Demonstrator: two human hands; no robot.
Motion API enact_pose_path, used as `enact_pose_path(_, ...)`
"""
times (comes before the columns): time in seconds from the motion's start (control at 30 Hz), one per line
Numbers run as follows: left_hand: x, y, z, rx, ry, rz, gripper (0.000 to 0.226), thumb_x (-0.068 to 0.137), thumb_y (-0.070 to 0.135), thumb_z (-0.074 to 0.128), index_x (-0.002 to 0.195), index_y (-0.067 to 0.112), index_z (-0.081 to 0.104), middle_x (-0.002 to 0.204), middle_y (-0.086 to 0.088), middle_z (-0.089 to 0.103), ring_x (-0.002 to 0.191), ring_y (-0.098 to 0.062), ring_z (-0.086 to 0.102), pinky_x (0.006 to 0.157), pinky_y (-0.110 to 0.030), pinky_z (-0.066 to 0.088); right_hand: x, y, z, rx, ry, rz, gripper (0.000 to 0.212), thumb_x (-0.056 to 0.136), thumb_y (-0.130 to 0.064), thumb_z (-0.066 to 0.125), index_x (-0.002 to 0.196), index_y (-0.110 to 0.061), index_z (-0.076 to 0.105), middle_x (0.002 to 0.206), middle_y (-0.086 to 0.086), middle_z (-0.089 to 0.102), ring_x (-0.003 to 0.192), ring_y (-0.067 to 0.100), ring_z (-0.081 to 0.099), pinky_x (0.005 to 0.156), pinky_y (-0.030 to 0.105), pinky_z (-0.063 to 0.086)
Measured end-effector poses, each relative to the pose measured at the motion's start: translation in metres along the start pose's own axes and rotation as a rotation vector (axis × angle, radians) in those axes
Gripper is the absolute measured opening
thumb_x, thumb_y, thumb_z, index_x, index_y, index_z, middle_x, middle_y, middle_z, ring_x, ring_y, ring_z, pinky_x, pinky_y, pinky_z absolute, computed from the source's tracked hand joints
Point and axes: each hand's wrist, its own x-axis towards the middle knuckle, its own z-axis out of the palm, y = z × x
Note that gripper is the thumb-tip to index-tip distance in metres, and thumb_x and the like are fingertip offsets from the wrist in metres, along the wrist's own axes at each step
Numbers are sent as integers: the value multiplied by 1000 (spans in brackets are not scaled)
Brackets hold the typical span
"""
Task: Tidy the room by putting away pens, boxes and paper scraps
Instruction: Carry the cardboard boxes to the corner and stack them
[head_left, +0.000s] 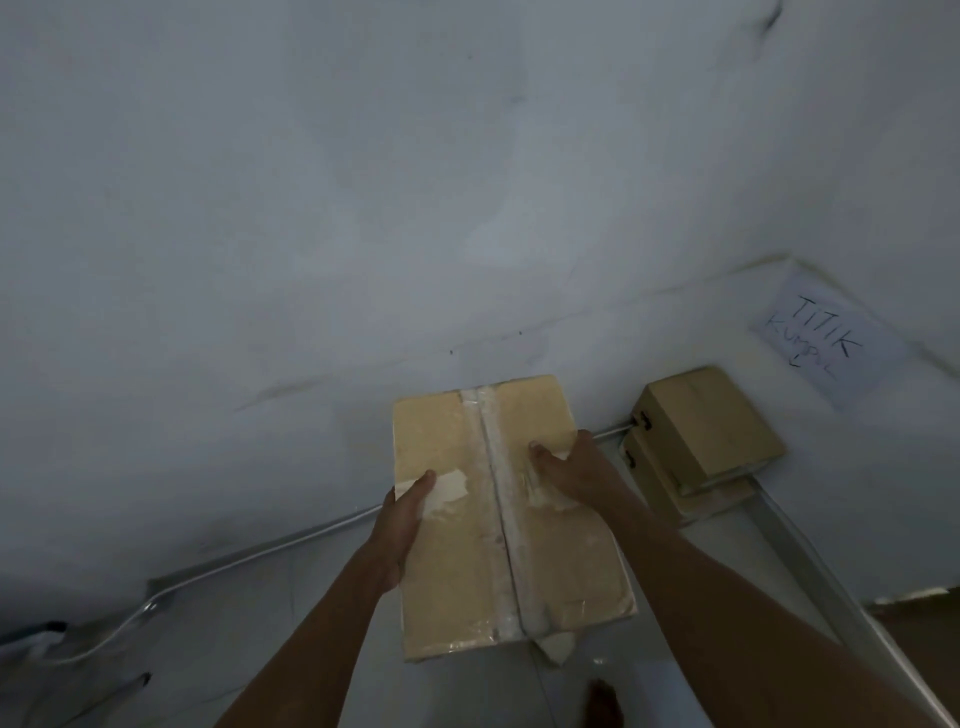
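Pale tiled floor (249, 613) underfoot and a scuffed white wall (363, 208) ahead, dim light all round. Nearest to us, a bare foot (605, 704) peeks in at the bottom edge. Just above it, both arms reach forward, and between them sits the big cardboard box (498, 519), carried off the floor, its top seam sealed with a wide strip of clear tape (498, 499) running away from the person. Left hand (400, 525) is clamped on the box's left edge, thumb lying over the top beside a torn white label patch. Right hand (571, 473) grips the right side, fingers curled onto the top face near the tape. Low on the left, a grey cable (260, 551) trails along the foot of the wall toward something dark that's too blurred to make out. Further on, in the right corner, 2 smaller cardboard boxes (701, 426) are stacked, 1 on the other, resting on the floor against the wall. Beyond those, a paper sign (826, 343) on the right-hand wall, handwritten, reads "TITIK KUMPUL" with a small arrow pointing down toward the stack.
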Motion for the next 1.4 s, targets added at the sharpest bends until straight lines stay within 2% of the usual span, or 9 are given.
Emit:
enact_pose_path(0.17,5,1,39,41,-41,21,32,88,46,61,111,24,63,108,-12,71,97,-34,68,84,-54,54,7,21,-31,30,29,-18,79,80,-63,58,132,-8,37,124,12,55,111,32,57,89,47,51)
enact_pose_path(0.37,19,-2,101,66,-24,47,34,87,45,63,114,24,62,110,-11,70,99,-34,68,87,-57,52,23,51,-84,39,32,11,87,75,-70,58,132,-7,40,121,11,56,110,33,59,82,41,52)
enact_pose_path(0.47,22,-4,135,69,-26,44,37,87,45,63,117,23,61,112,-11,69,99,-34,68,87,-57,52,31,69,-110,77,26,33,81,81,-61,59,135,-6,34,123,10,51,113,32,55,81,39,50)
enact_pose_path(0.63,31,-7,182,82,-22,41,47,83,45,67,123,21,59,114,-12,69,99,-35,67,85,-58,53,42,102,-146,111,64,47,89,72,-65,64,133,-4,42,122,12,57,111,29,60,84,39,54)
enact_pose_path(0.83,37,-9,221,122,-73,22,36,90,39,62,120,21,58,114,-11,67,99,-32,66,85,-49,54,43,114,-172,95,110,149,83,85,-50,62,141,-1,25,136,17,46,122,35,50,93,40,46)
enact_pose_path(1.0,54,-3,230,165,-107,-12,43,87,44,63,123,21,59,115,-11,68,100,-33,66,89,-55,52,46,118,-182,52,140,156,79,85,-56,59,135,0,35,133,18,51,119,35,54,93,42,49)
enact_pose_path(1.2,65,6,238,237,-158,-32,52,80,52,67,124,25,59,116,-8,68,102,-33,66,91,-56,51,41,120,-185,97,215,168,66,88,-44,61,132,0,39,128,14,54,118,31,55,78,25,40)
enact_pose_path(1.3,72,15,245,286,-175,-30,48,81,52,66,121,25,61,115,-7,68,102,-31,66,91,-53,51,43,125,-185,143,236,220,78,85,-50,62,133,4,33,133,17,51,120,31,53,85,31,43)
enact_pose_path(1.4,83,16,251,332,-182,-16,74,57,66,74,119,28,63,117,-4,68,102,-30,66,91,-53,52,43,132,-187,185,243,264,83,85,-51,62,136,5,27,136,18,47,123,31,51,92,35,44)
